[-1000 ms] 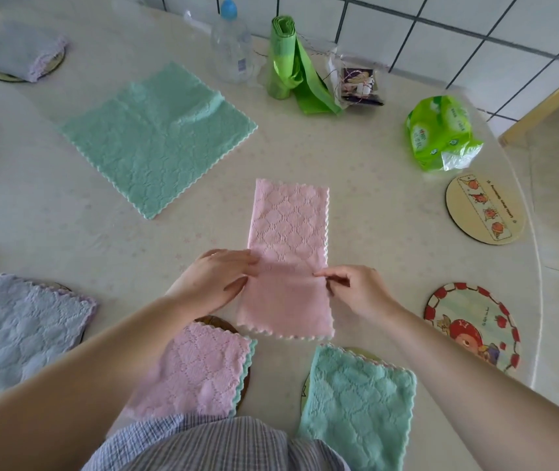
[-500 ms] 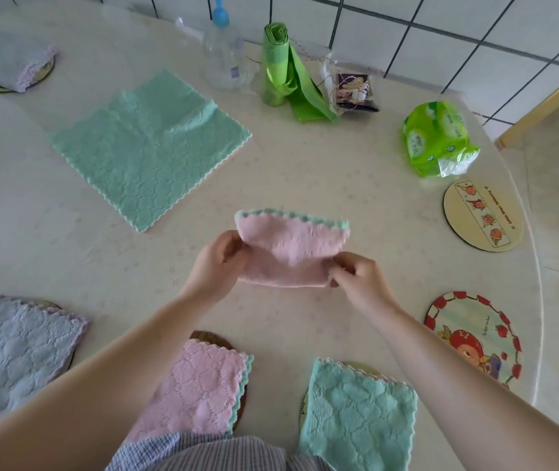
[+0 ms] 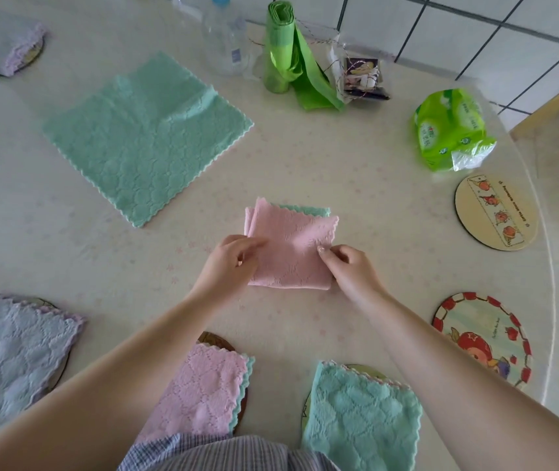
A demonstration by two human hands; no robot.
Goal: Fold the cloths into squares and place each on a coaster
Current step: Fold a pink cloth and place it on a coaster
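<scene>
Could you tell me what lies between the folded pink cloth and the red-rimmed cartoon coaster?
Only bare tabletop separates pink cloth from coaster, head view.

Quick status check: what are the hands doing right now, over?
Both hands, left and right, pinching the pink cloth, folded to a square. Red-rimmed coaster and orange-print coaster bare. Nothing in between.

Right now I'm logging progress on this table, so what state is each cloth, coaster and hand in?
pink cloth: folded to a rough square, flat on the table, not on a coaster
left hand: pinches its left edge
right hand: pinches its right edge
green cloth: spread open, unfolded
fruit coaster: bare
cartoon coaster: bare
folded pink cloth: on a coaster
folded green cloth: on a coaster
</scene>
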